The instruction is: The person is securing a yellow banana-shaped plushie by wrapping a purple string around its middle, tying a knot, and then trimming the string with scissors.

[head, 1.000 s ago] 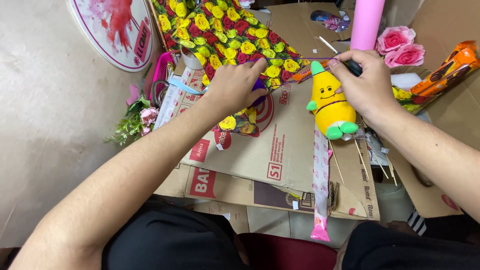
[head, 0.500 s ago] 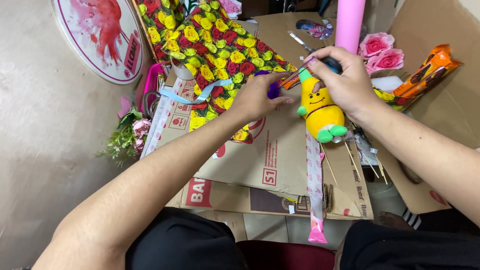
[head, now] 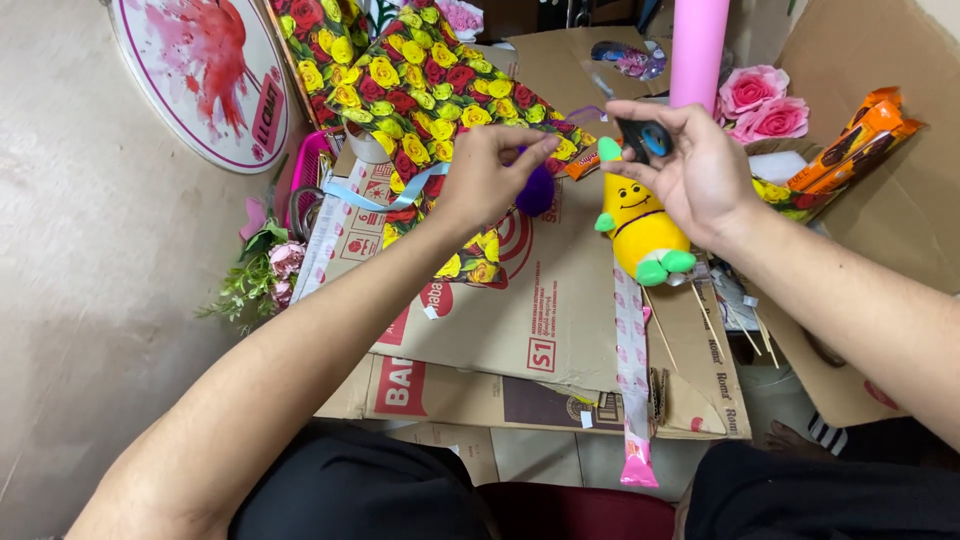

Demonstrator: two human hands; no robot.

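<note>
I see the yellow plush toy (head: pixel 640 228) hanging upright under my right hand (head: pixel 700 170), its grip closed on a small black object (head: pixel 645 138) at the toy's top, lifting it off the flattened cardboard (head: pixel 560 320); my left hand (head: pixel 490 175) pinches a purple pompom (head: pixel 536 190) just beside it, over the rose-print wrapping paper (head: pixel 430 90); pink roses (head: pixel 760 105) lie behind.

Bare beige floor (head: pixel 90 300) under flattened cardboard sheets (head: pixel 560 300)

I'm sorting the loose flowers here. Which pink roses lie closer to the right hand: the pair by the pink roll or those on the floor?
The pair of pink roses beside the pink roll, just behind the right hand. The floor flowers lie far left, beyond the cardboard.
</note>
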